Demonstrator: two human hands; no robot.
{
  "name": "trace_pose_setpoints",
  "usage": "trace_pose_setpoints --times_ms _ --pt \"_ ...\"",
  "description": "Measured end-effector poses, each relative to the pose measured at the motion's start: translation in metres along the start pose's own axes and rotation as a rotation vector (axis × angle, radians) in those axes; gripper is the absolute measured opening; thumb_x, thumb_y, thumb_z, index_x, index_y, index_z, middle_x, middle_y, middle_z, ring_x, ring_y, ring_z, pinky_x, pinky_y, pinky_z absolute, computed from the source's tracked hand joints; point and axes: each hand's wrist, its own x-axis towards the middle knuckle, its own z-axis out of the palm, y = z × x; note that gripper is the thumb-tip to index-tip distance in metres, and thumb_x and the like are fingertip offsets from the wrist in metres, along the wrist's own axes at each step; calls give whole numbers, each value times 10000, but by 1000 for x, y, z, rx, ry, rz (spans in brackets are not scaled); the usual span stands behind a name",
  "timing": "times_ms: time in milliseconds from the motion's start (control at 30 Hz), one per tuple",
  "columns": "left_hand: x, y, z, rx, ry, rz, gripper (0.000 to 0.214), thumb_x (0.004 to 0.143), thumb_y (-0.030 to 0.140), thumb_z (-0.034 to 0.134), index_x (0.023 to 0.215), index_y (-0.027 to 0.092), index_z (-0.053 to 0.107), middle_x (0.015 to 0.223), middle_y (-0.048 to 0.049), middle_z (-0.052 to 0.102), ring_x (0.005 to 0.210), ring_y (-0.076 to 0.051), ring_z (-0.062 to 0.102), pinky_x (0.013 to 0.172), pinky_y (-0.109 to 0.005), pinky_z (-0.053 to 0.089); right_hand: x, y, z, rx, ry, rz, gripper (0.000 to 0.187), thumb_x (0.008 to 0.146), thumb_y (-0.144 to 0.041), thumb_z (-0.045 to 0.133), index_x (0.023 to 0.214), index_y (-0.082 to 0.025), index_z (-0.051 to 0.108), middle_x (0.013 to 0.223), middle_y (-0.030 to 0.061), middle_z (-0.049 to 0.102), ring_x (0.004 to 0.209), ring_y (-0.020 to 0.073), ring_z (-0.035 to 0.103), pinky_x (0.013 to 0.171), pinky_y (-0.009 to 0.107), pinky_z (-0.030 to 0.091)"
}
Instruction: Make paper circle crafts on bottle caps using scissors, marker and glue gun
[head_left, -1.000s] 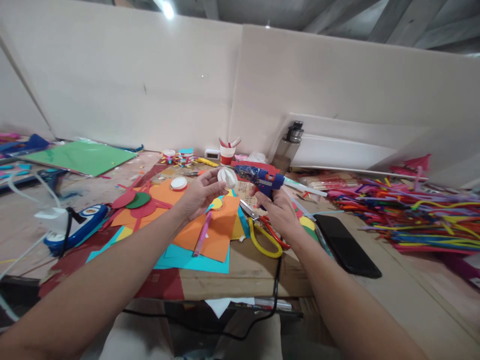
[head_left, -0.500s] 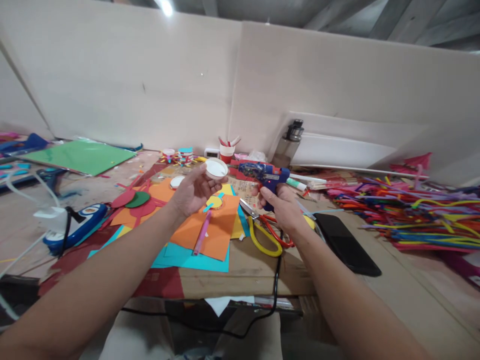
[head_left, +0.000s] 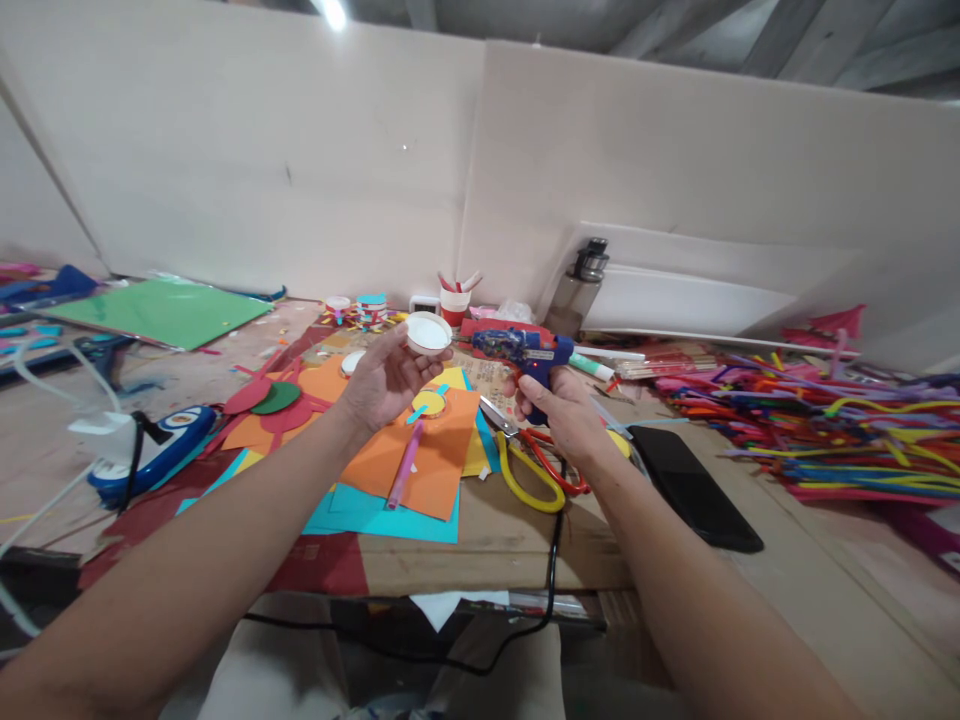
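Between the thumb and fingers of my left hand (head_left: 386, 380) is a small white round shallow cup (head_left: 428, 334), tilted so its inside faces me. My right hand (head_left: 559, 405) is closed around the handle of a blue glue gun (head_left: 525, 348). The gun's nozzle points left and lies close to the cup's right side. Below my hands are an orange paper sheet (head_left: 442, 470), a yellow disc with blue strips (head_left: 430, 404) and a pink-purple tube (head_left: 405, 465). Scissors (head_left: 531, 478) with yellow and red handles lie under my right hand.
A black phone (head_left: 694, 487) lies right of my right forearm. Colourful pipe cleaners (head_left: 817, 430) are heaped at the right. A grey bottle (head_left: 576, 290) stands at the back. The black cord (head_left: 555, 570) hangs over the table's front edge. A blue power strip (head_left: 154, 455) sits left.
The white cup has shifted slightly left and up, turning its inside more toward me. The glue gun has moved slightly left, its nozzle still near the cup.
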Motion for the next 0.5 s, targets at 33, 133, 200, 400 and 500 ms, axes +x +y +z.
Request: trace_pose_setpoints --times_ms 33,133,200,400,500 --pt "0 0 0 -6 -1 -3 423 791 412 696 1115 151 622 914 -65 738 803 -162 717 734 -248 557 0 0 0 -1 1 3 303 852 -506 616 842 -204 599 693 -10 597 567 117 509 557 262 435" --pt "0 0 0 -25 -5 -14 390 784 390 699 1082 148 627 904 -62 736 790 -161 715 720 -243 557 0 -1 0 6 10 11 291 848 -493 622 844 -204 598 683 -14 595 561 115 507 551 260 427" --pt "0 0 0 -22 -2 -13 388 789 388 695 1085 147 627 902 -65 735 785 -161 714 705 -239 553 1 -1 0 16 13 9 284 842 -486 626 842 -204 595 699 -12 606 554 111 502 547 261 424" --pt "-1 0 3 13 16 -6 455 807 448 686 1159 168 616 884 -49 729 764 -150 707 703 -236 556 1 -4 0 -11 26 7 291 832 -493 621 821 -203 591 648 -17 590 547 118 506 547 269 420" --pt "-2 1 3 13 18 -9 455 820 470 673 1161 171 623 883 -50 728 748 -144 700 706 -235 560 0 -4 0 -10 27 7 294 832 -494 621 816 -203 590 619 -23 572 542 120 506 543 270 407"
